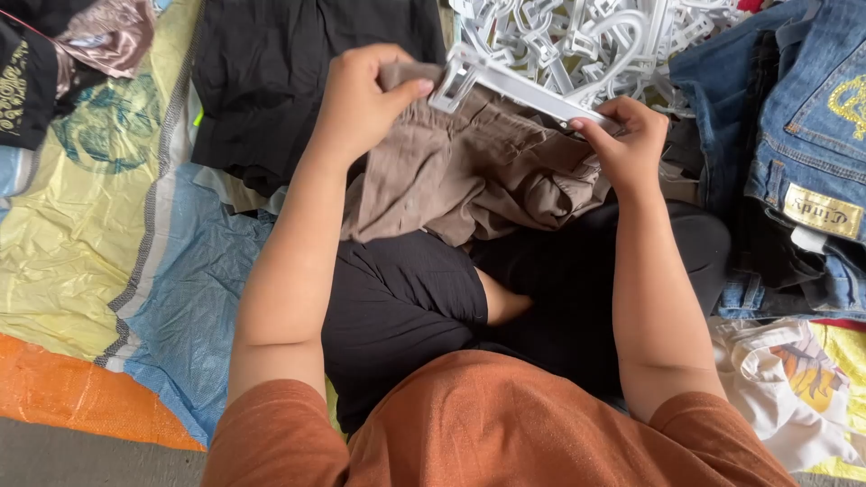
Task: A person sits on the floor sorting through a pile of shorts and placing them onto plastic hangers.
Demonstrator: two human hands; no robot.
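1. The left hand (365,99) is closed around one end of a white clip hanger (514,86), the thumb pressing the waistband of a brown garment (469,171) against the end clip.
2. The right hand (627,144) pinches the hanger's other end, fingers curled tight over the bar and the cloth beneath it.
3. The brown garment hangs crumpled from the hanger, spilling down onto the person's lap, which is covered in black cloth.
4. Just beyond the hanger lies a heap of white hangers (586,36), tangled together.
5. To the left of the hanger, a pile of black clothes (271,72) rests on a sheet patterned in yellow, blue and orange (108,234).
6. To the right of the hanger sits a stack of blue jeans (794,117), one with a tan patch at the waist.
7. Below the jeans, nearer the person than the hanger, lies a white printed garment (785,379).
8. The person wears an orange top.
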